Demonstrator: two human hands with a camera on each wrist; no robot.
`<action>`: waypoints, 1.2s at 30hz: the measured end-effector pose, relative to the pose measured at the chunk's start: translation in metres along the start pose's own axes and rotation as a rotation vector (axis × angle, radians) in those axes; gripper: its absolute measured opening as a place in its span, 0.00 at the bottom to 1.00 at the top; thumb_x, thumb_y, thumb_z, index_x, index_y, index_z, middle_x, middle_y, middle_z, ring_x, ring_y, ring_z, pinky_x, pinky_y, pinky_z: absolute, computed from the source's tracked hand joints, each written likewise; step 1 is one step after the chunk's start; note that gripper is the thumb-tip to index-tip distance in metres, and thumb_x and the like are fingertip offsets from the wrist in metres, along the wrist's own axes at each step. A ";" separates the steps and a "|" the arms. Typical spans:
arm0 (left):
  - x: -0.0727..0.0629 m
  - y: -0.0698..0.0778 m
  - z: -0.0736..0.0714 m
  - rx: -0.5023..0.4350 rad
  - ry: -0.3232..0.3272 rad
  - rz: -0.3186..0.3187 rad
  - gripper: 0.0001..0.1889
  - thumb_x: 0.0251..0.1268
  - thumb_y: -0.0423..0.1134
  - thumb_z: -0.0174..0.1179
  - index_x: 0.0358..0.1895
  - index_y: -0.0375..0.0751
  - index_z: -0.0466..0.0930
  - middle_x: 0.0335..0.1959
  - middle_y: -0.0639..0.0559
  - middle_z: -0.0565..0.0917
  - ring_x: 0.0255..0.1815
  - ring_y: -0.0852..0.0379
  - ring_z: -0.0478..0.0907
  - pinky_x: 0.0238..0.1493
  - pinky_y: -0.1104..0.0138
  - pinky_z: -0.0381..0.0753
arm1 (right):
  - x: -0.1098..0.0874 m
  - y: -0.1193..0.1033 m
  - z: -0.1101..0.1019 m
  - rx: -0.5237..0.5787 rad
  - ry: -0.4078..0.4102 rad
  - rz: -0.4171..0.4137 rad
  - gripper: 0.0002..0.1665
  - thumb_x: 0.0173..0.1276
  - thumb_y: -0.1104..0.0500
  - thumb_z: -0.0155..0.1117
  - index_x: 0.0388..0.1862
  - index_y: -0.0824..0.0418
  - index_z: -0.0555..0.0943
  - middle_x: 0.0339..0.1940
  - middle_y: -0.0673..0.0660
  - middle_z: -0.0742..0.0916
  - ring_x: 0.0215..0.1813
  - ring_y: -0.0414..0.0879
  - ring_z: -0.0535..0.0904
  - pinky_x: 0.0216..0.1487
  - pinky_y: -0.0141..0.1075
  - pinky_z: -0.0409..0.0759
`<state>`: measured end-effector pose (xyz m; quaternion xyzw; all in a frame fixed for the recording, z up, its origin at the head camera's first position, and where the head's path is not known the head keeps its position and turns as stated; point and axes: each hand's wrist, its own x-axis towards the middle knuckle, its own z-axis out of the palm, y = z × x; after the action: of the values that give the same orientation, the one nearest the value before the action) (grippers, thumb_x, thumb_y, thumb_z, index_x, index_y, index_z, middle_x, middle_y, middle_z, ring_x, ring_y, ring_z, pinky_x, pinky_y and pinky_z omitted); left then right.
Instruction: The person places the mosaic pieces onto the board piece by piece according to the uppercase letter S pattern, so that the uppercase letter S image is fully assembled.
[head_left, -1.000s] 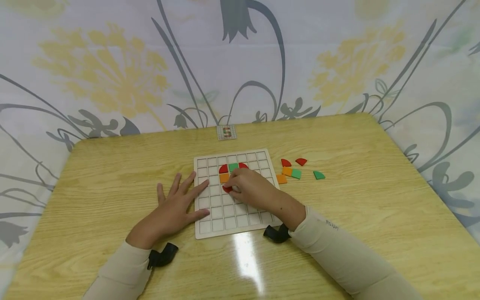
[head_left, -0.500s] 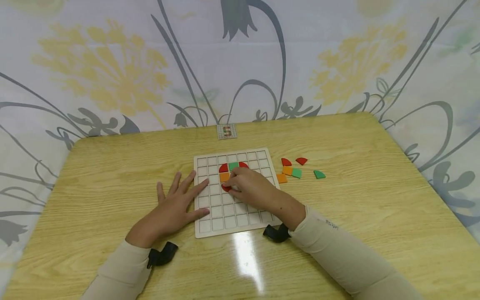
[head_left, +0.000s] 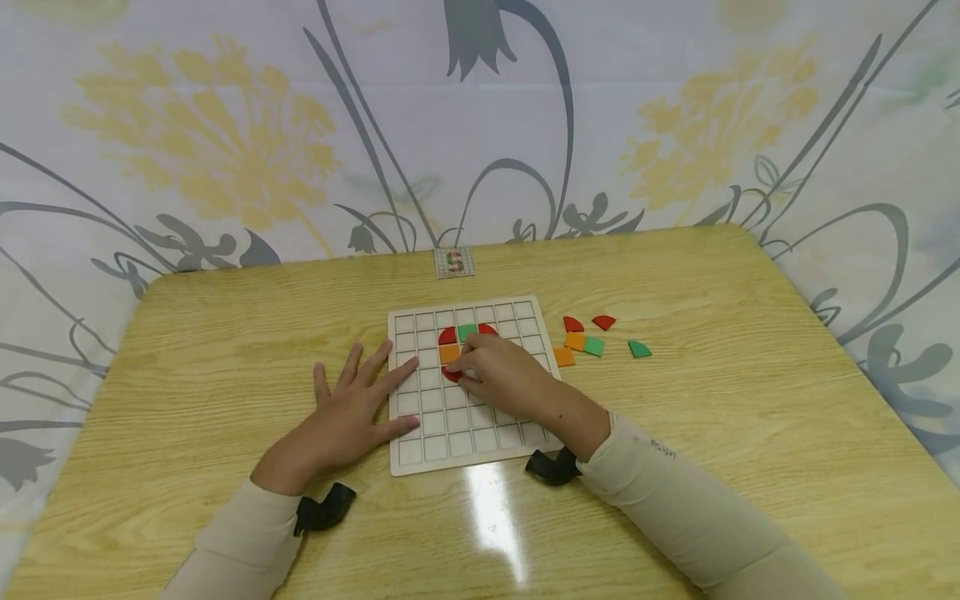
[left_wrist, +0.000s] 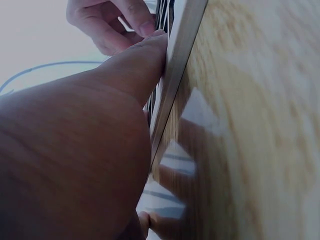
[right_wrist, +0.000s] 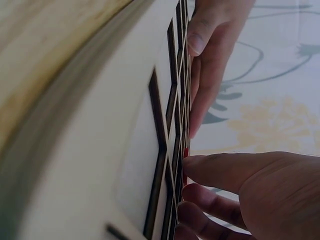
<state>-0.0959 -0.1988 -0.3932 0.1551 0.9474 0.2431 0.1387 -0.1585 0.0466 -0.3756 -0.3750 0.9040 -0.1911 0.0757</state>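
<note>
A white grid board (head_left: 442, 450) lies on the table. My left hand (head_left: 348, 425) rests with spread fingers over its left edge, thumb and index reaching onto the grid. Bent over the middle of the board, my right hand (head_left: 510, 379) pinches a red quarter-circle tile (head_left: 452, 375) right at a cell. That tile sits just below an orange square tile (head_left: 449, 354), partly covered by fingertips. Above are a red quarter-circle tile (head_left: 447, 336), a green tile (head_left: 467, 332) and another red tile (head_left: 487, 330). In the right wrist view, the thumb (right_wrist: 210, 167) meets a sliver of red at the grid.
Right of the board lie loose red tiles (head_left: 572, 324), orange tiles (head_left: 575, 341), a green square tile (head_left: 593, 347) and a green quarter-circle tile (head_left: 639, 349). A small pattern card (head_left: 454, 262) lies at the table's back edge, before a flowered cloth (head_left: 480, 125).
The red tile under my right fingertips has shifted slightly toward the orange tile above it. My left hand has stayed in place.
</note>
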 end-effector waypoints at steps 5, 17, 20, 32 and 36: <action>0.000 -0.001 0.001 -0.006 0.002 0.003 0.40 0.68 0.65 0.57 0.80 0.64 0.54 0.84 0.47 0.41 0.82 0.33 0.26 0.67 0.27 0.18 | 0.000 0.000 0.001 -0.003 0.007 0.002 0.13 0.68 0.59 0.70 0.51 0.57 0.89 0.39 0.52 0.84 0.34 0.40 0.72 0.35 0.29 0.75; -0.002 0.002 -0.001 -0.012 0.008 0.000 0.40 0.68 0.63 0.58 0.80 0.62 0.55 0.84 0.47 0.42 0.82 0.34 0.26 0.67 0.28 0.17 | -0.017 0.001 -0.018 -0.034 0.091 0.036 0.16 0.71 0.55 0.67 0.55 0.55 0.87 0.48 0.54 0.85 0.46 0.46 0.80 0.47 0.38 0.82; -0.001 0.001 0.000 -0.016 0.006 0.001 0.40 0.68 0.63 0.58 0.80 0.62 0.55 0.84 0.47 0.41 0.82 0.34 0.25 0.67 0.28 0.16 | -0.026 0.009 -0.025 -0.033 0.181 0.010 0.15 0.69 0.58 0.69 0.53 0.58 0.87 0.46 0.56 0.85 0.45 0.47 0.80 0.45 0.38 0.82; -0.001 -0.001 0.003 -0.011 -0.001 -0.004 0.40 0.68 0.64 0.57 0.80 0.63 0.54 0.84 0.47 0.41 0.82 0.34 0.24 0.67 0.29 0.15 | -0.063 0.048 -0.047 0.017 0.281 0.088 0.12 0.68 0.62 0.69 0.50 0.61 0.88 0.45 0.58 0.84 0.42 0.50 0.79 0.39 0.38 0.79; -0.001 0.000 0.001 -0.014 -0.005 -0.001 0.40 0.68 0.64 0.57 0.80 0.63 0.53 0.84 0.47 0.40 0.82 0.35 0.24 0.67 0.29 0.15 | -0.074 0.061 -0.052 0.048 0.253 0.125 0.13 0.68 0.63 0.68 0.51 0.62 0.88 0.45 0.58 0.84 0.38 0.49 0.78 0.36 0.36 0.77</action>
<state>-0.0946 -0.1985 -0.3935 0.1543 0.9454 0.2493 0.1422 -0.1603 0.1530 -0.3534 -0.2889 0.9230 -0.2537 -0.0183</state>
